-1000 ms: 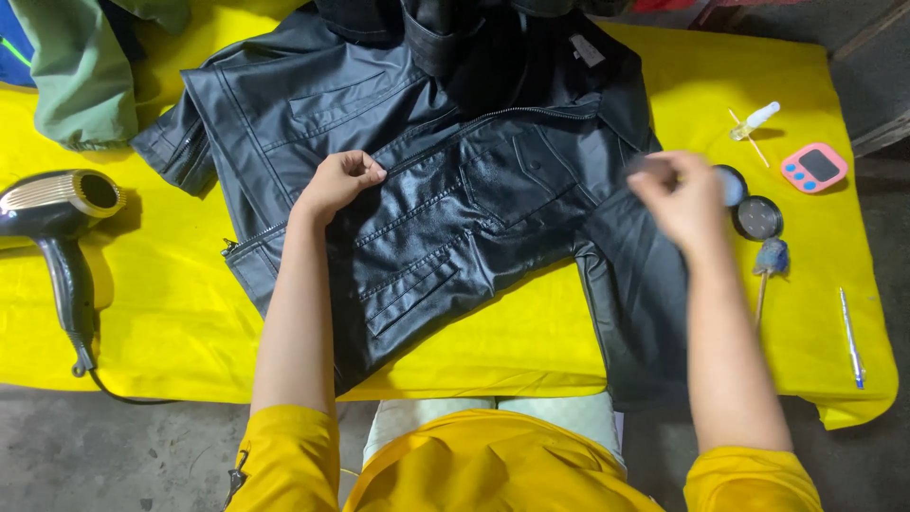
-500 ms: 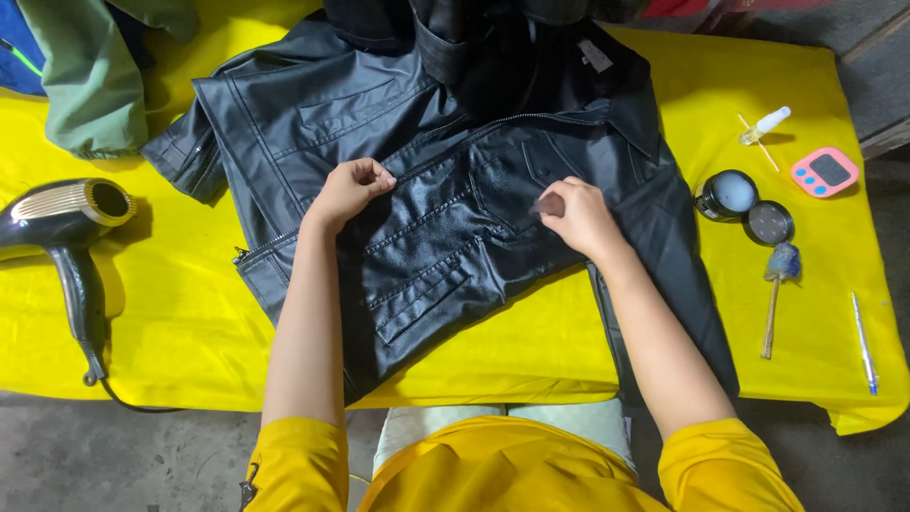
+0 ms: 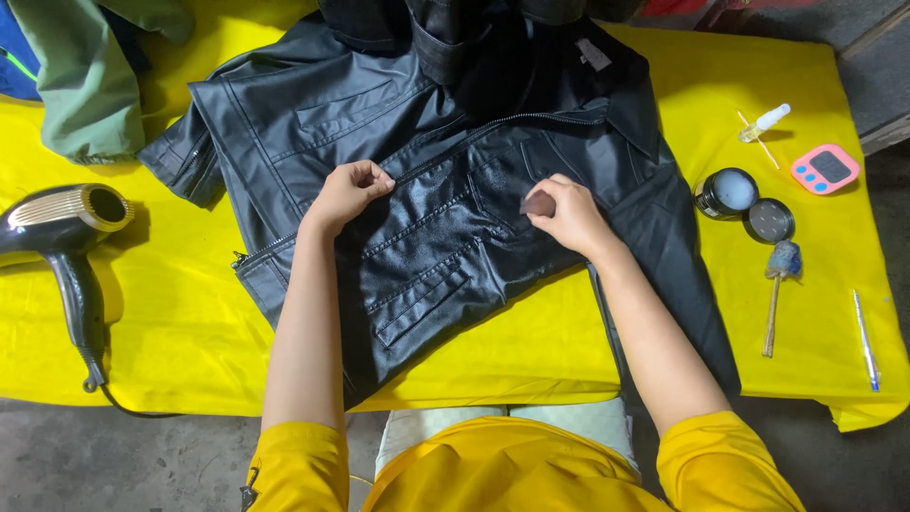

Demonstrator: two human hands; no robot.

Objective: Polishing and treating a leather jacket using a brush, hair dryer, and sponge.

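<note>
A black leather jacket (image 3: 313,123) lies spread on a yellow-covered table (image 3: 171,322). My left hand (image 3: 348,192) is fisted on the jacket's front, pinching the leather beside the zipper. My right hand (image 3: 566,214) presses a small brown pad (image 3: 538,203) against the jacket's front panel, fingers closed around it. Both forearms reach in from the bottom, in yellow short sleeves.
A black and gold hair dryer (image 3: 66,232) lies at the left. A green garment (image 3: 90,76) sits at the top left. At the right are an open round tin (image 3: 728,192), its lid (image 3: 769,220), a small brush (image 3: 779,289), a dropper bottle (image 3: 764,122), a pink timer (image 3: 825,169) and a pen (image 3: 864,339).
My right hand came in from the right side near the tin and now rests on the jacket's front with the pad. My left hand stayed on the jacket.
</note>
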